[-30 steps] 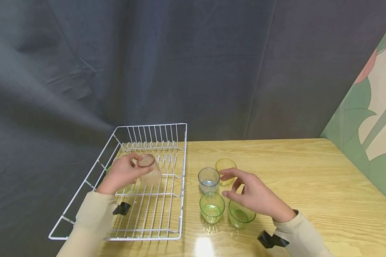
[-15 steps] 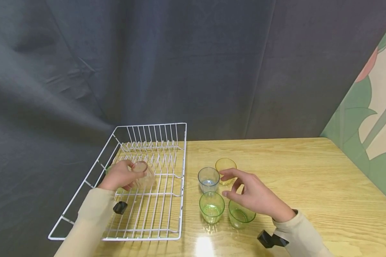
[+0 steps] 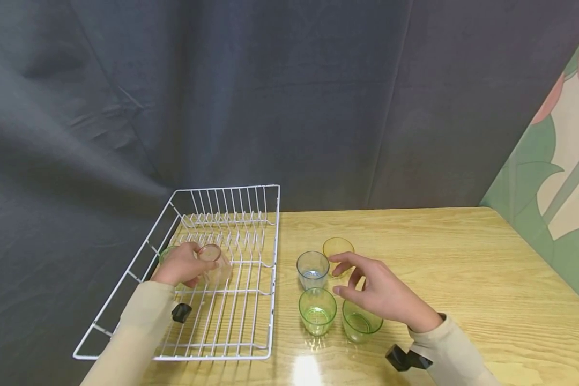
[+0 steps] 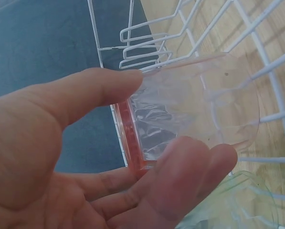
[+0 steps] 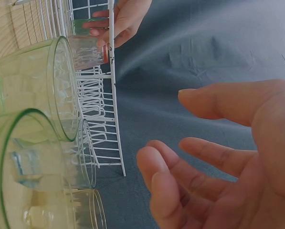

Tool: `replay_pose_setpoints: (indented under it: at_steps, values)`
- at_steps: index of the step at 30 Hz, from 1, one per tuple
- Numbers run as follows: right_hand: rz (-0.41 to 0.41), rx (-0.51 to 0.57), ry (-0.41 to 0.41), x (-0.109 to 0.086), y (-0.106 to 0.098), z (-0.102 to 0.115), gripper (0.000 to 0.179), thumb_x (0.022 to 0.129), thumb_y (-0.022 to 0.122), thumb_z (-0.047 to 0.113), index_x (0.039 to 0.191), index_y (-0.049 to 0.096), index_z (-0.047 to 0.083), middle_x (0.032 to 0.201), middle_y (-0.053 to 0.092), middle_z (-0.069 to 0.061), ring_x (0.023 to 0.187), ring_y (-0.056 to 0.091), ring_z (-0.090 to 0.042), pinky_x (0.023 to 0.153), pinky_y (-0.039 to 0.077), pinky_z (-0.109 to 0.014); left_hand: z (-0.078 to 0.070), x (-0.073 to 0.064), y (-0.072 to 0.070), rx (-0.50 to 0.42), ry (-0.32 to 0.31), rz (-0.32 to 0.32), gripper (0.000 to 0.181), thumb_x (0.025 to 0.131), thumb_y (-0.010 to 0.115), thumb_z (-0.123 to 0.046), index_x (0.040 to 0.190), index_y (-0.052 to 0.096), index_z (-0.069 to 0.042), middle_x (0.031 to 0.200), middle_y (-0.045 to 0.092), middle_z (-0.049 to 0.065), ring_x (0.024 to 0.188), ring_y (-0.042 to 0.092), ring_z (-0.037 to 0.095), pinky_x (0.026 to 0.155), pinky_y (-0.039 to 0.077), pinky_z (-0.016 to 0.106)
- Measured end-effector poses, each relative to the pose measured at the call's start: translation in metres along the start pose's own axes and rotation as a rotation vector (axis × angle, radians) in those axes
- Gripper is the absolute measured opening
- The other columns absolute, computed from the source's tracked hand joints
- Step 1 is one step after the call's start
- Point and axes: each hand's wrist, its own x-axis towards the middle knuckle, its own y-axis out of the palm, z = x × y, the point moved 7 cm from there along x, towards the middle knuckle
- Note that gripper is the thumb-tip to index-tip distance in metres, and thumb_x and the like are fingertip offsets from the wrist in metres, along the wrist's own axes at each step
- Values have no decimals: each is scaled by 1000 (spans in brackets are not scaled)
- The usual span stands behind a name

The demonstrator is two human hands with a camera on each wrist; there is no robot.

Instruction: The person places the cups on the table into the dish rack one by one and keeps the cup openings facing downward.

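Observation:
My left hand [image 3: 177,266] holds an upside-down pink glass [image 3: 222,274] low inside the white wire dish rack [image 3: 238,358]. In the left wrist view, thumb and fingers lie on opposite sides of the pink glass [image 4: 199,100] near its base, its mouth toward the wires. Partly hidden by that hand, a green glass [image 3: 165,252] stands in the rack. My right hand [image 3: 378,287] hovers with loosely bent fingers over a green glass [image 3: 361,325], holding nothing. Around it stand a second green glass [image 3: 317,316], a blue glass [image 3: 313,274] and a yellow glass [image 3: 338,246].
Right of the rack, the four-sided wooden table [image 3: 463,257] carries the upright glasses in a close group. A dark curtain [image 3: 318,107] hangs behind the table and along the left. A floral panel [image 3: 559,203] borders the right.
My left hand has lowered the pink glass and shifted it slightly left in the rack, mostly during the first half second. The right hand and the glasses near it stay put.

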Motion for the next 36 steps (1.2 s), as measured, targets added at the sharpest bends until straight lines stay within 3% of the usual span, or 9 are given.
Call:
replay_pose_setpoints:
  at_steps: [12, 20, 24, 29, 32, 36]
  values:
    - [-2, -32, 41, 1, -3, -2, 44, 90, 74, 14, 131, 60, 14, 93, 66, 6, 67, 57, -5, 53, 48, -25, 6, 4, -1, -33, -11, 9, 62, 85, 74, -24, 131, 51, 11, 91, 70, 18, 50, 66, 19, 53, 57, 33]
    - [-84, -129, 115, 3, -10, -10, 21, 88, 74, 14, 109, 68, 12, 78, 61, 9, 53, 49, -7, 48, 43, -24, 7, 4, -2, -53, -30, 11, 58, 84, 73, -21, 128, 50, 11, 93, 67, 20, 50, 65, 21, 52, 57, 34]
    - [-82, -143, 147, 2, -11, -14, 15, 89, 74, 16, 103, 68, 13, 77, 59, 8, 52, 47, -6, 47, 42, -25, 6, 3, -3, -47, -23, 10, 52, 84, 72, -20, 122, 52, 10, 90, 67, 19, 50, 65, 21, 51, 57, 34]
    - [17, -173, 239, -1, -11, -22, 25, 88, 75, 24, 108, 67, 10, 80, 59, 3, 52, 45, -9, 50, 42, -27, 5, 5, -3, -25, -12, 8, 44, 83, 72, -20, 113, 55, 7, 87, 65, 16, 49, 64, 21, 50, 55, 33]
    - [113, -204, 302, -5, -9, -29, 33, 88, 76, 29, 112, 66, 9, 84, 60, 1, 62, 49, -12, 57, 44, -30, 4, 5, -1, -9, 3, 18, 42, 83, 72, -20, 109, 53, 6, 88, 63, 16, 47, 60, 19, 47, 53, 31]
    - [217, -220, 346, -11, -5, -37, 37, 87, 77, 31, 113, 65, 8, 86, 60, -2, 74, 53, -16, 65, 46, -35, 2, 0, 0, -37, 1, 54, 59, 84, 72, -22, 125, 43, 9, 90, 59, 17, 43, 49, 14, 43, 48, 29]
